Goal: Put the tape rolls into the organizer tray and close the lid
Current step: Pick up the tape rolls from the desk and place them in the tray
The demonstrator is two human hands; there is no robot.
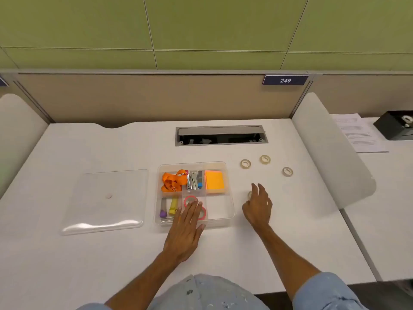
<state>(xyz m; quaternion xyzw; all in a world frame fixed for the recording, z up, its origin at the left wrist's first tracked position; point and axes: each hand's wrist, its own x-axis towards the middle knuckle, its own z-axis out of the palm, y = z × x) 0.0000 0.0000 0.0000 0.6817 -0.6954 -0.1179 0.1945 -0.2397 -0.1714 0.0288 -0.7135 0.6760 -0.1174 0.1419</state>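
Four small clear tape rolls lie on the white desk right of centre: one (245,164), a second (265,159), a third (287,171), and a fourth (250,194) partly hidden. Two pink-rimmed tape rolls (190,200) (203,212) sit in one clear plastic organizer tray (230,211). One clear flat lid (107,200) lies at left. Two hands.

Right hand (258,206) hides most of nearest tape roll (249,194).
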